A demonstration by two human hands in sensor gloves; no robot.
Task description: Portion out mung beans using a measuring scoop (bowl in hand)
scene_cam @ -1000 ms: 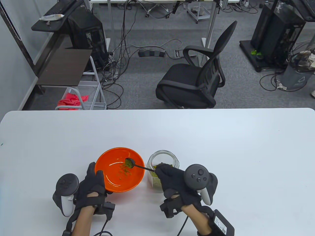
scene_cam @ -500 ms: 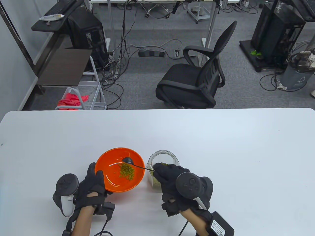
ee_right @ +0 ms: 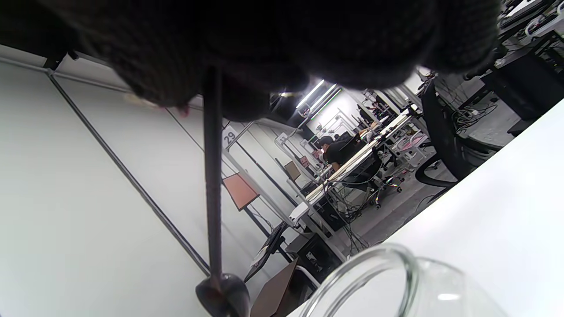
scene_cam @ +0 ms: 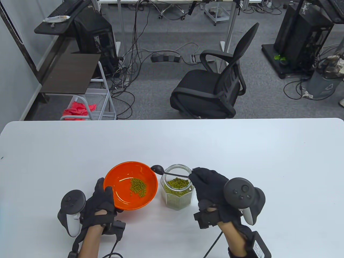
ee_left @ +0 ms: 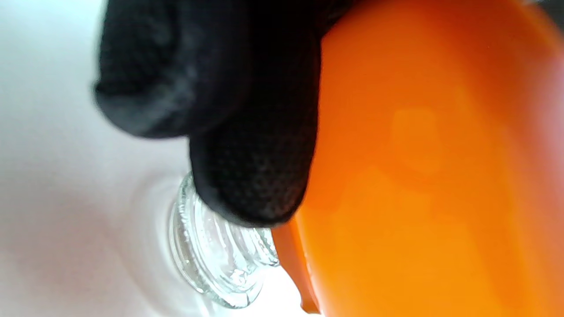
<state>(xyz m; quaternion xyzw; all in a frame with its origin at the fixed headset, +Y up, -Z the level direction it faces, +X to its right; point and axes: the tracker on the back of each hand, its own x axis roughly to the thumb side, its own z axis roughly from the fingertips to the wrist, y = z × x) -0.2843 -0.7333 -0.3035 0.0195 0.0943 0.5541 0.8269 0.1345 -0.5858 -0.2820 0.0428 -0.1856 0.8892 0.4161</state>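
Note:
An orange bowl (scene_cam: 126,172) holds a small heap of green mung beans (scene_cam: 138,187). My left hand (scene_cam: 103,200) grips the bowl's near left rim; in the left wrist view its fingers (ee_left: 246,176) press the bowl's orange wall (ee_left: 432,176). A glass jar (scene_cam: 177,199) of mung beans stands just right of the bowl. My right hand (scene_cam: 207,182) pinches the thin handle of a black measuring scoop (scene_cam: 157,168), whose head is turned over between bowl and jar. In the right wrist view the scoop (ee_right: 222,293) hangs beside the jar's rim (ee_right: 374,264).
The white table (scene_cam: 242,150) stretches far to the right and back. A black office chair (scene_cam: 215,86) stands beyond the table's far edge. The jar's glass neck (ee_left: 207,259) shows in the left wrist view beside the bowl.
The scoop tipped its beans into the bowl, then my right hand drew it rightward out of the bowl to the jar's rim. The left hand and bowl stayed put.

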